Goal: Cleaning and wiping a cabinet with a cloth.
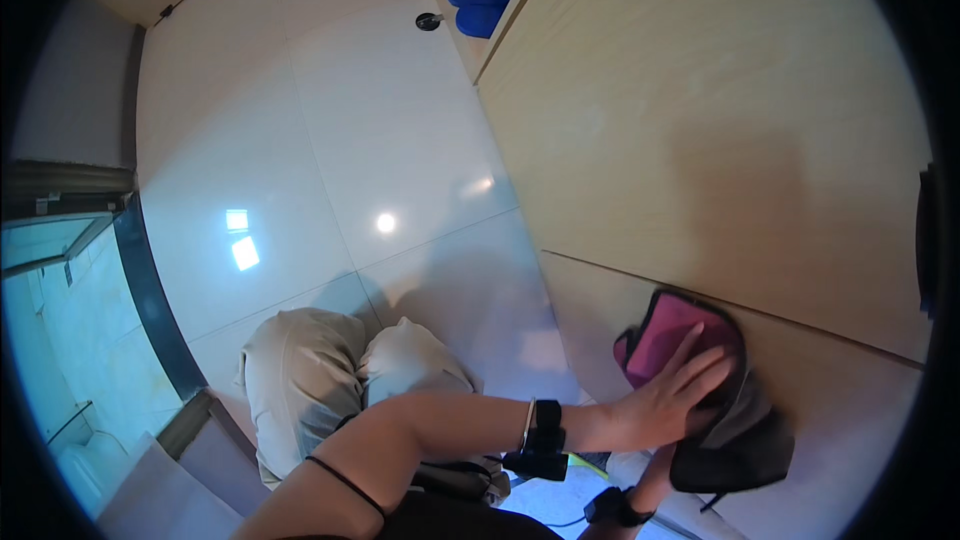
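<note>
A pink and black fabric bag (667, 330) is in front of the light wood panel, at the lower right. My left hand (675, 397) lies across it, fingers spread over the pink side and thumb hidden against the dark fabric. Below, my right hand (661, 457) reaches behind the bag's black part, which hides its fingers. The bag's black end (735, 457) sags to the right. Each wrist wears a black strapped device, the left one (544, 439) beside a thin bangle.
Light wood cabinet panels (675, 127) rise along the right, with a seam between them. Blue slippers (484, 4) sit in an opening at the top, near a round black door stop (428, 21). Glossy floor tiles (225, 112) run left to a dark threshold (154, 292). My knees (307, 367) are bent below.
</note>
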`<action>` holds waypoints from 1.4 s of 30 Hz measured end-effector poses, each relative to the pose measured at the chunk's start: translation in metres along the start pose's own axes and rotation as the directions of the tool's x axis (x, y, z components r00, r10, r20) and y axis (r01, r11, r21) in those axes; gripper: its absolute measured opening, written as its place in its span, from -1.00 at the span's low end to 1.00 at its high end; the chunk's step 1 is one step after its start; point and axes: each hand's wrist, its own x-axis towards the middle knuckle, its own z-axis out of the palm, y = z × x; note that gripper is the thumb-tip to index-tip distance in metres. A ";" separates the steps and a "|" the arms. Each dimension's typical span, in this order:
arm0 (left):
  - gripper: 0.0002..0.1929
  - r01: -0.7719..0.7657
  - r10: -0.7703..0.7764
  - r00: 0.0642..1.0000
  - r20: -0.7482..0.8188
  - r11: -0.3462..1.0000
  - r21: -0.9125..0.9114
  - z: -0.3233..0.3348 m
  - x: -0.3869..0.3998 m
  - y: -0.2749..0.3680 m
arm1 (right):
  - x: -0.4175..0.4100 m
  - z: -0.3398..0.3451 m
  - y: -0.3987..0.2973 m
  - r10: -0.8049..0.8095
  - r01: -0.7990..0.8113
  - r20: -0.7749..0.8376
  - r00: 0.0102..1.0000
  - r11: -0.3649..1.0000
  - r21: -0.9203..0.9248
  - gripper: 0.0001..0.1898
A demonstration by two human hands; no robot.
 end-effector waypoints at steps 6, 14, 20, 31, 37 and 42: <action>-0.32 0.603 -0.761 0.634 0.139 0.375 -0.704 -0.011 -0.067 -0.073 | 0.117 -0.030 -0.110 -0.011 -0.092 0.201 0.979 0.865 0.494 -0.44; -0.29 0.449 -0.385 0.892 0.237 0.812 -0.373 0.027 -0.122 -0.045 | -0.006 0.039 -0.101 0.299 -0.157 -0.027 0.954 0.574 0.804 -0.39; -0.44 0.123 -0.096 0.977 0.190 0.983 -0.136 0.014 -0.068 -0.039 | -0.016 0.089 -0.056 0.034 0.025 -0.149 0.988 0.925 0.378 -0.48; -0.27 0.626 -0.558 0.775 0.296 0.742 -0.240 0.045 -0.149 -0.064 | 0.025 0.020 -0.122 0.145 -0.045 -0.232 0.962 0.920 0.390 -0.26; -0.28 0.053 -0.054 0.993 0.108 0.999 0.007 0.019 -0.082 -0.062 | 0.060 0.006 -0.063 0.263 -0.080 -0.485 0.834 0.927 0.366 -0.34; -0.21 0.461 -0.496 0.866 -0.059 0.839 -0.289 0.013 -0.085 -0.092 | 0.113 0.017 -0.112 0.387 -0.186 -0.035 0.922 0.519 0.834 -0.40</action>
